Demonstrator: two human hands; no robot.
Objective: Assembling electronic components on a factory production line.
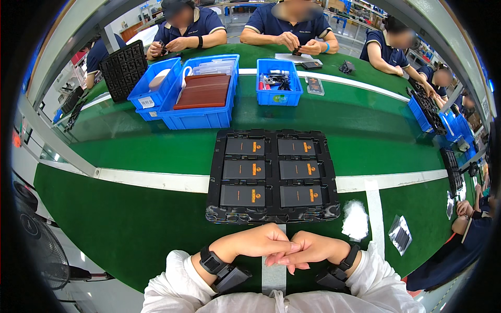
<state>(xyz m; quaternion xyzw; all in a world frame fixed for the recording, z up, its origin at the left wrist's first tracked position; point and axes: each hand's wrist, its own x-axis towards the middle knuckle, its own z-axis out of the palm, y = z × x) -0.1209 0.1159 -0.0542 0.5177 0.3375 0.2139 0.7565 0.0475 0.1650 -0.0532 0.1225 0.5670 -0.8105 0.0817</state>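
My left hand [264, 242] and my right hand [310, 248] meet just in front of a black plastic tray [272, 175]. Their fingers are loosely stretched out and overlap each other, and I see nothing held in them. Some of the fingers are hidden under the other hand. Dark flat boxes with orange marks, such as this near left box [238, 196], lie in the tray's pockets in two columns. Each of my wrists wears a black strap, the left strap [210, 260] and the right strap [350, 257], with a dark block attached.
A clear plastic bag [355, 221] and a packet of dark strips [400, 236] lie right of the tray. Blue bins [198, 119] hold a brown stack; a smaller blue bin [279, 97] holds small parts. Several co-workers sit across the green table [130, 219]. A fan [39, 245] stands left.
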